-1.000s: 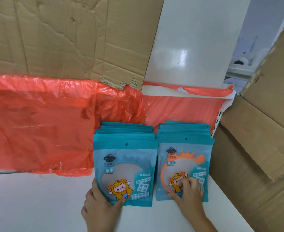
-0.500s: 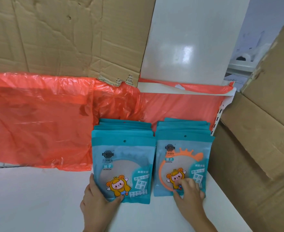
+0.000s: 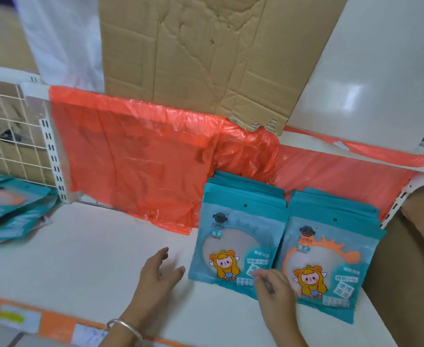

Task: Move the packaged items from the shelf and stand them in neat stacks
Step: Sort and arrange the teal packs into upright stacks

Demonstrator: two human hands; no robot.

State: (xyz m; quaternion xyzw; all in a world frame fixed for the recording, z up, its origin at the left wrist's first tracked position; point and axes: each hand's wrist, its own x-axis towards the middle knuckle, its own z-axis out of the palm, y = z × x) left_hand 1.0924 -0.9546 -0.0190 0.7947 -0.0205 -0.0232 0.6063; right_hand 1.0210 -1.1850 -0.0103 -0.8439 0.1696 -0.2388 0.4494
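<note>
Packets [image 3: 10, 211] not yet stood up lie in a loose, blurred heap at the far 9 o'clock edge of view, flat and skewed, their long sides running roughly from 8 to 2 o'clock. Two stacks stand on the shelf [image 3: 93, 259] at 3 o'clock, the left stack [image 3: 238, 246] touching the right stack [image 3: 326, 266], both leaning back on the orange plastic [image 3: 135, 156]. The left hand [image 3: 155, 274] hovers open, fingers spread, just beside the left stack and on the heap's side, so it is the nearer hand for the next reach. The right hand [image 3: 273, 289] has bent fingertips on the left stack's front packet; whether it pinches or only touches, I cannot tell. The heap lies well apart from both hands, at 9 to 10 o'clock.
</note>
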